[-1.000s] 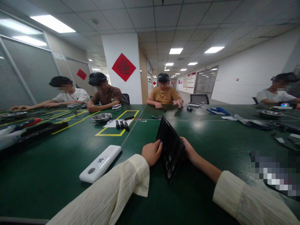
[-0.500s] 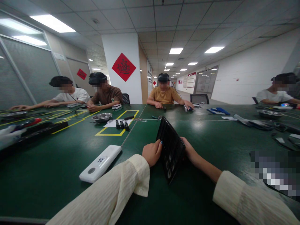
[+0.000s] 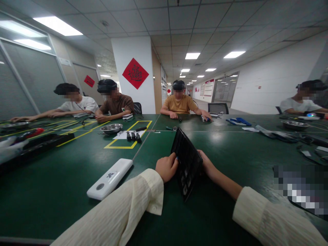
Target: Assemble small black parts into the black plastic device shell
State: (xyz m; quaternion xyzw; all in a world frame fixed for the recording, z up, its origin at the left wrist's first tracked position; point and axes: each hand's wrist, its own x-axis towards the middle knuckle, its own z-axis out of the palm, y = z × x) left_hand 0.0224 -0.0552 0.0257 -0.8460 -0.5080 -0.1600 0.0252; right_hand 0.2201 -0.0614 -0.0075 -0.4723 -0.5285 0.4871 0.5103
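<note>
Holding black panel point(image 3: 187, 160), left hand point(image 3: 166, 168) barely shifted

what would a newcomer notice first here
Probably the dark panel tilted mid-picture, the right hand gripping its right edge and the left hand at its left side. Then the red diamond sign on the white pillar, and the white device lower left on the green table.

Cool white light fell from the ceiling panels point(image 3: 57, 26), the nearest one at upper left blown out to plain white. The green table point(image 3: 246, 153) caught soft glare right of centre and was nearly black at the bottom. The tablet's point(image 3: 186, 160) screen showed dimly. Wide-angle distortion stretched the edges, the corners darkened, far details looked soft, and coarse pixel blocks masked a lower-right patch.
</note>
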